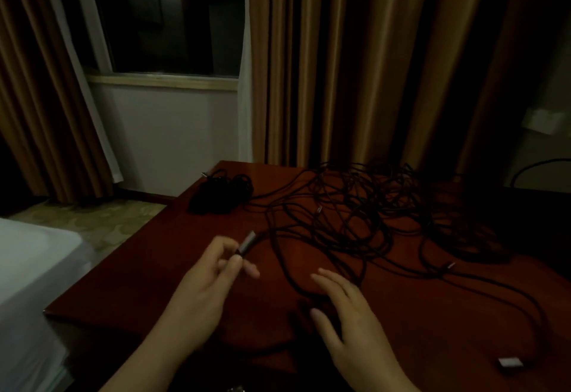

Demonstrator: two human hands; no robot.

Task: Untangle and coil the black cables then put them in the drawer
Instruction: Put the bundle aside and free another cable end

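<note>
A tangle of black cables sprawls over the middle and right of the dark red table. A coiled black bundle lies at the table's far left corner. My left hand pinches a silver plug at one cable's end, just above the table. My right hand hovers with spread, relaxed fingers over a cable loop near the front. Another silver plug lies at the front right. No drawer is visible.
Brown curtains hang behind the table, with a dark window to the left. A white bed stands at the left, beside the table's edge. A wall socket is at the far right.
</note>
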